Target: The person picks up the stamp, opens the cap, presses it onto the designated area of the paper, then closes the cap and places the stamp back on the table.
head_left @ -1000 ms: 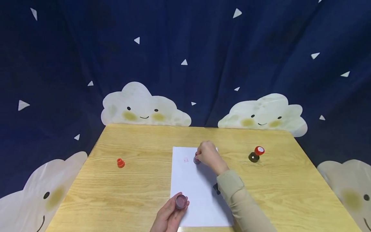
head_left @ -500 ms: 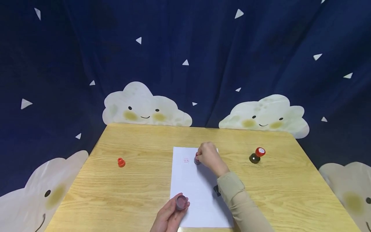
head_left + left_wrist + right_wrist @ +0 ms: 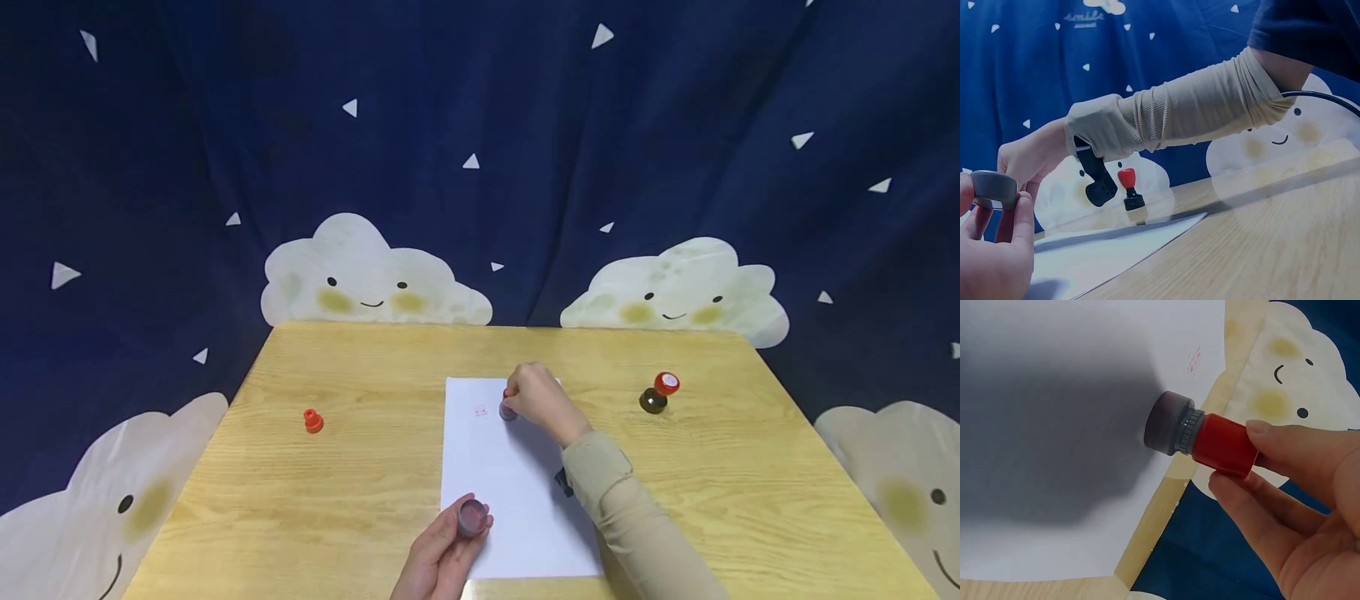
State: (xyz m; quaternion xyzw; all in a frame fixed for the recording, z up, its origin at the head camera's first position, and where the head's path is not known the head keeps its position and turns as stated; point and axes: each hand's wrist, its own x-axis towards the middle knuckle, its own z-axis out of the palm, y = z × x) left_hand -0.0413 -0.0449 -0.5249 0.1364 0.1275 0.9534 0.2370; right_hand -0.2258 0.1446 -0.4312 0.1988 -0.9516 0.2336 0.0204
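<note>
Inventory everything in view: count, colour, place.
Table: one, tan, under paper
Paper: one, white, mid-table
Print: one, red, paper's far left
Held stamp: one, red/grey, right of print
Round cap: one, grey, over paper's near left
Small piece: one, red, table's left
Other stamp: one, red/black, table's right
Backdrop: one, dark blue with white clouds, behind table
Wrist device: one, black, right wrist
Cable: one, black, right elbow
Forearm sleeve: one, beige, right arm
Upper sleeve: one, blue, right arm
Left grip: one, bare, holding round cap
Right grip: one, bare, pinching held stamp
</note>
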